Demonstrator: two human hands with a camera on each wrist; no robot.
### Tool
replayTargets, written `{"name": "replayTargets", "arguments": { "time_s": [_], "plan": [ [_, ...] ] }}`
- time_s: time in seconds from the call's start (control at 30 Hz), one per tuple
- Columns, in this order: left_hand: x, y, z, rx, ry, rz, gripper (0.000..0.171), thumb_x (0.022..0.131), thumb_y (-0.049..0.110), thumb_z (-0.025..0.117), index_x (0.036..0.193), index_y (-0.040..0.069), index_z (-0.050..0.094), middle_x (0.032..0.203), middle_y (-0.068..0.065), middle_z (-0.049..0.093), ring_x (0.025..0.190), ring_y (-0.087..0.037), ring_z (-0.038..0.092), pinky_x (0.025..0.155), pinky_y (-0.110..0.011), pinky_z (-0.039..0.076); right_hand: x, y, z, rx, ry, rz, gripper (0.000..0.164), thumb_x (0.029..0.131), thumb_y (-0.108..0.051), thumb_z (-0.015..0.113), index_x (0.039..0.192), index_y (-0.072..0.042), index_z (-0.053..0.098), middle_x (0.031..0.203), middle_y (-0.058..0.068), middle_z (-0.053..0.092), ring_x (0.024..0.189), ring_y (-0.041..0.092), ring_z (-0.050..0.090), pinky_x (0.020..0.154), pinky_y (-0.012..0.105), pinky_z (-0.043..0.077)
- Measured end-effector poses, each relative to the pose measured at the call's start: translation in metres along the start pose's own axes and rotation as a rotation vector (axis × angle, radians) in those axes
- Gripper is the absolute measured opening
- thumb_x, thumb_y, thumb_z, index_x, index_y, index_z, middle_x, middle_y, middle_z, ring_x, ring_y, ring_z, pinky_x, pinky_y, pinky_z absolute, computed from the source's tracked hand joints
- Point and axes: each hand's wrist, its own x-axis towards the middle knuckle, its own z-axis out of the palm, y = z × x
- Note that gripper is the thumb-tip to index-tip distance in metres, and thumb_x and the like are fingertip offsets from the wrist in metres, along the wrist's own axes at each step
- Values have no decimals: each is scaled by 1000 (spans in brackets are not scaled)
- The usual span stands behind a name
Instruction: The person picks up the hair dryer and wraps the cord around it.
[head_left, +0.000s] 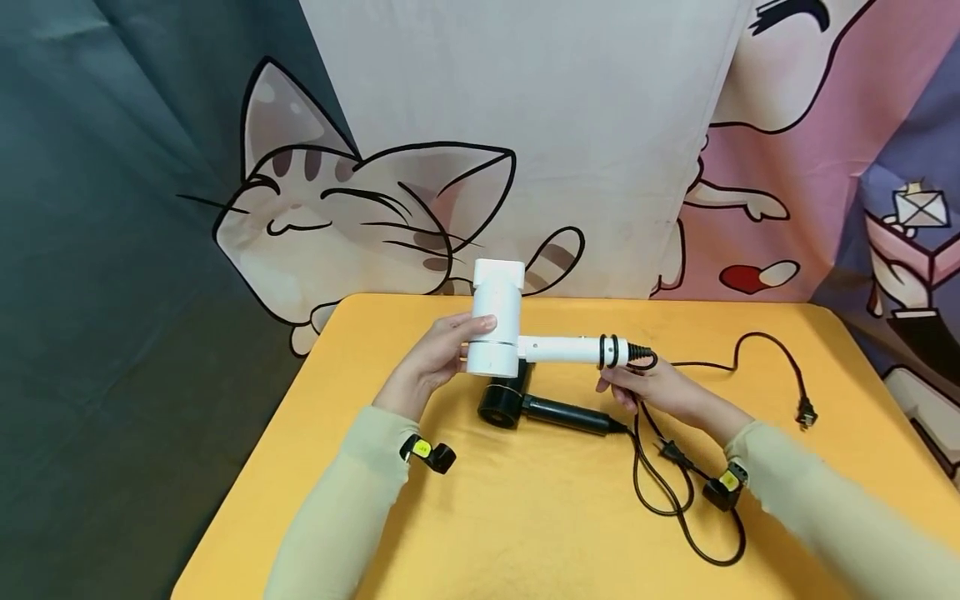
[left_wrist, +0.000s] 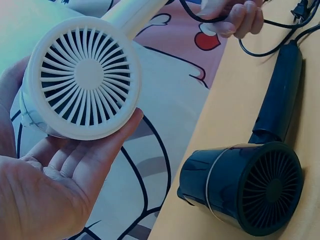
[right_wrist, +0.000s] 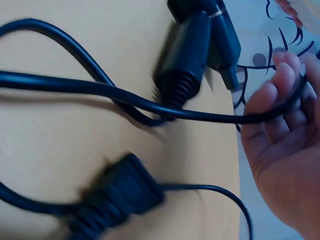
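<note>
A white hair dryer with a black cord is held up over the table, its handle pointing right. My left hand grips its barrel, thumb across the front. The left wrist view shows its slatted round intake toward the camera, fingers beneath. Just below the handle's end, my right hand holds the black cord, which runs across its curled fingers. Two black bands circle the handle near that end. Under the white dryer, a black hair dryer lies on the table.
Looped black cord spreads over the right part of the yellow table. One plug lies near my right wrist, another plug farther right. A printed cartoon curtain hangs directly behind the table's far edge.
</note>
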Motion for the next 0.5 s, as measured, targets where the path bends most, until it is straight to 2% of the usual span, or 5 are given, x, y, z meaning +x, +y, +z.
{"name": "replayTargets", "arguments": {
  "time_s": [0.1, 0.17, 0.27, 0.37, 0.5],
  "plan": [
    [-1, -3, -1, 4, -18, -1, 57, 101, 26, 65, 147, -7, 56, 110, -13, 75, 86, -20, 76, 70, -34, 65, 0, -7, -6, -10, -55, 44, 37, 114, -28, 55, 113, 6, 69, 81, 8, 62, 67, 16, 58, 65, 35, 53],
    [-2, -3, -2, 5, -29, 2, 58, 100, 27, 65, 146, -7, 56, 108, -12, 75, 85, -20, 76, 70, -34, 65, 1, -11, -10, -31, -75, 43, 35, 113, -28, 55, 110, 4, 69, 80, 7, 62, 67, 17, 58, 65, 36, 53],
    [-4, -3, -3, 19, -51, 11, 60, 99, 27, 64, 146, -8, 56, 107, -11, 76, 85, -20, 76, 70, -34, 65, 3, -14, -18, -50, -93, 5, 31, 114, -20, 53, 106, 5, 70, 77, 5, 62, 67, 17, 58, 64, 34, 54],
    [-6, -3, -4, 41, -65, 11, 58, 100, 26, 65, 147, -6, 56, 108, -11, 76, 86, -20, 76, 71, -34, 65, 7, -16, -26, -83, -106, 3, 23, 110, -9, 53, 105, 5, 71, 73, 2, 60, 65, 15, 56, 64, 32, 53],
    [-8, -4, -7, 95, -73, 7, 53, 103, 21, 65, 149, -6, 56, 114, -16, 76, 90, -22, 76, 72, -36, 65, 14, -21, -29, -184, -117, 30, 29, 111, -11, 55, 86, 1, 62, 69, -2, 49, 62, 12, 46, 65, 28, 47]
  ]
}}
